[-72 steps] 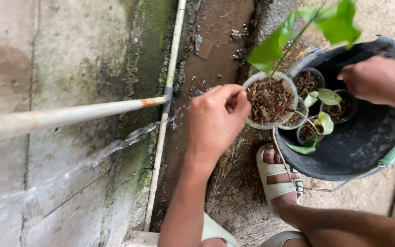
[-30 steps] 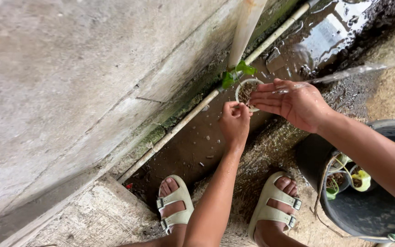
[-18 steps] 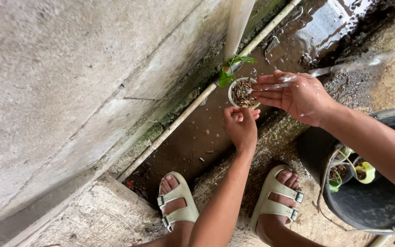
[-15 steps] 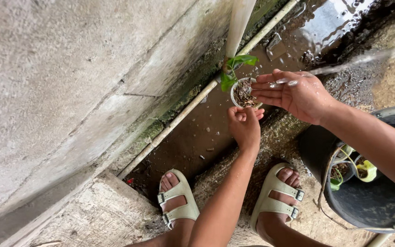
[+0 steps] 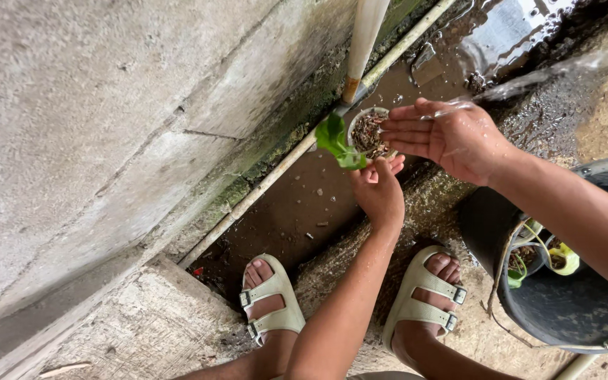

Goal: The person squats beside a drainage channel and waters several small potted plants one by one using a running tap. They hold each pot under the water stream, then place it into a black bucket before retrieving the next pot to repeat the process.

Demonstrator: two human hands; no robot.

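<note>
Left hand (image 5: 380, 191) holds a small pot (image 5: 367, 130) w/ a green seedling (image 5: 336, 137) out over the wet drain channel (image 5: 297, 211) at the foot of the concrete wall (image 5: 107, 105). Fingers pinch the pot's near rim from below. Right hand (image 5: 445, 134) is just beside the pot, palm flat, fingers spread & nearly straight, touching the far rim; a thin stream of water (image 5: 543, 74) from the upper right hits its back and splashes off. It grips nothing.

Progress, as a judgement: this pot is mid-wetting; soil looks dark and coarse, can't tell if soaked through. Black bucket (image 5: 571, 281) at the lower right, beside the right sandal (image 5: 423, 295), holds a few more small pots w/ seedlings; can't tell if those are wet already. So one pot in hand, the others waiting or finished.
</note>
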